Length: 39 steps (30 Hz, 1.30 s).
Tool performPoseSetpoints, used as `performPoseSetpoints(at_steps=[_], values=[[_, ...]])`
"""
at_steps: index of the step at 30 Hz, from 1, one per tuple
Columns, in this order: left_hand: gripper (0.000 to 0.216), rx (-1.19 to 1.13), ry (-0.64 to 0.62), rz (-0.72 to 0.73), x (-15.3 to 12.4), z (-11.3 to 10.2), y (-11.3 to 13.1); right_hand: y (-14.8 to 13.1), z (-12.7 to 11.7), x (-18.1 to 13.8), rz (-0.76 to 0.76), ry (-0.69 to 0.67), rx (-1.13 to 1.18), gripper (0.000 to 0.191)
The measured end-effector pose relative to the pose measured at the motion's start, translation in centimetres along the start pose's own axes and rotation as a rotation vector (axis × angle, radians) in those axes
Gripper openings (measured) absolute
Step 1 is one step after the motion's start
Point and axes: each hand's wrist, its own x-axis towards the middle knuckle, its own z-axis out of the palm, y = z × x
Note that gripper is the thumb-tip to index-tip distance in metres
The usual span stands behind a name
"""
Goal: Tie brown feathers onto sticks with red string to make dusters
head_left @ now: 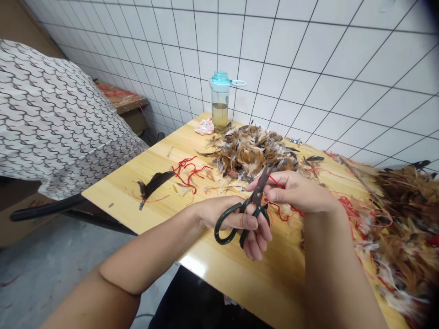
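Black-handled scissors (256,197) sit in my left hand (240,226), whose thumb passes through one loop; their dark blades point up and away. Just right of the blades, my right hand (291,189) is closed in a pinch on a red string (276,182). The string runs close to the blade tips, but I cannot tell whether it lies between them. More red string hangs below the right palm. Beyond both hands lies a heap of brown, black and white feathers (254,151).
A bottle with a turquoise lid (220,98) and crumpled tissue (205,126) stand by the tiled wall. On the wooden table (164,237) lie a black feather (156,184), cut red strings (188,171) and another feather pile (411,237). A person's patterned garment (61,119) fills the left.
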Motion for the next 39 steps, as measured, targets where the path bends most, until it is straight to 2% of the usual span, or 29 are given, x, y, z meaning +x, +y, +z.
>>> performPoseSetpoints(at_steps=[2,6,14,17,22,25,28,33,35,37,39], values=[[0.049,-0.009,-0.002,-0.003,0.0,0.0,0.0,0.1,0.1,0.2,0.002,0.003,0.001,0.039],[0.048,-0.037,0.048,0.005,0.0,0.1,-0.2,0.3,0.2,0.3,-0.006,0.104,-0.021,0.042],[0.047,-0.063,0.179,0.01,0.3,0.2,-0.1,0.4,0.1,-0.1,0.002,0.165,-0.248,0.047],[0.049,-0.087,0.162,0.048,0.6,0.1,-0.3,0.2,-0.1,-0.2,-0.008,0.135,-0.337,0.048],[0.051,-0.166,0.062,0.1,1.1,0.1,-0.7,0.3,-0.1,0.0,0.035,0.069,-0.432,0.045],[0.051,-0.155,0.072,0.098,1.0,0.2,-0.7,0.7,-0.1,0.2,0.078,0.035,-0.468,0.038],[0.05,-0.114,0.215,0.155,0.8,0.0,-0.3,0.8,-0.2,0.2,0.079,0.01,-0.496,0.03],[0.039,0.121,0.651,0.353,0.6,-0.6,0.7,0.0,-0.5,-0.2,0.097,0.256,-0.553,0.035],[0.035,0.224,0.799,0.414,0.7,-0.6,0.8,-0.1,-0.3,-0.2,0.112,0.284,-0.535,0.038],[0.038,0.251,0.853,0.434,0.9,-0.6,0.7,0.0,0.0,0.1,0.107,0.241,-0.521,0.039],[0.039,0.241,0.834,0.427,1.1,-0.6,0.5,0.3,0.5,0.7,0.093,0.14,-0.507,0.038]])
